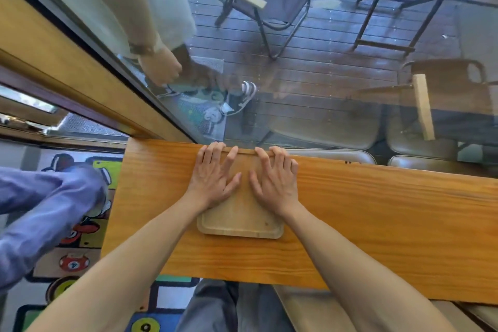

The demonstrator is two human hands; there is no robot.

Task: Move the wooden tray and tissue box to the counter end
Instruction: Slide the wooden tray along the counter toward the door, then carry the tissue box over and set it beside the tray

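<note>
A pale wooden tray [240, 219] lies flat on the orange wooden counter [377, 210], near the counter's left end and up against the window side. My left hand [214, 174] rests on the tray's far left part, fingers spread and reaching its far rim. My right hand [275, 176] lies on the far right part in the same way. Both palms press on the tray's surface. No tissue box is in view.
The counter's left end [116, 197] lies a short way left of the tray. A glass window [296, 75] runs along the far edge. A person in blue trousers [45, 202] stands at the left on a colourful rug [80, 264]. Stool seats [318, 310] sit below.
</note>
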